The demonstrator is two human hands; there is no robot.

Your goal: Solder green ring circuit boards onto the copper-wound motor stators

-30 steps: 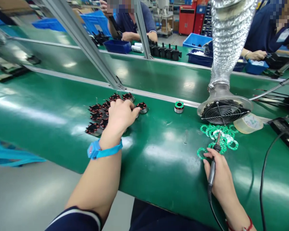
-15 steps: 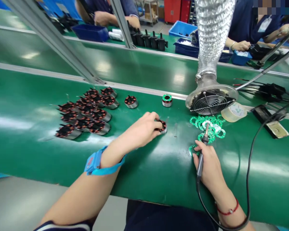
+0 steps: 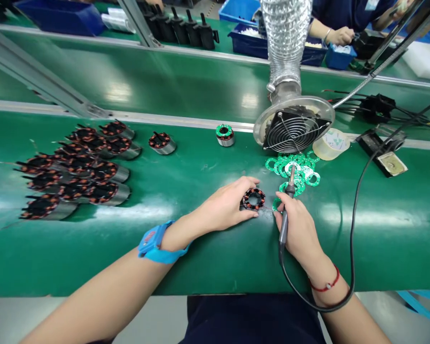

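My left hand (image 3: 232, 203) has its thumb and fingers around a round motor stator (image 3: 253, 198) with copper windings, which rests on the green table (image 3: 215, 258). In my right hand (image 3: 296, 220) is a soldering iron (image 3: 284, 222), its tip pointing away from me over a pile of green ring-shaped boards (image 3: 297, 167). The same hand's fingertips touch one separate green ring board (image 3: 277, 204), partly hidden by them. Beyond my hands stands another stator (image 3: 225, 138) with a green ring board (image 3: 224, 130) on top.
Several stators (image 3: 103, 188) cluster at the left, with a single one (image 3: 162, 143) beside them. A round fume fan (image 3: 294, 129) hangs over the boards, near a tape roll (image 3: 331, 144) and a soldering stand (image 3: 383, 153). The iron's cable (image 3: 351, 239) loops right. Across, a person's hand (image 3: 341, 36) shows.
The view has shifted, so the scenery sits further left and higher. My left hand has brought its stator rightward, closer to my right hand, and the stator's wound face is more visible.
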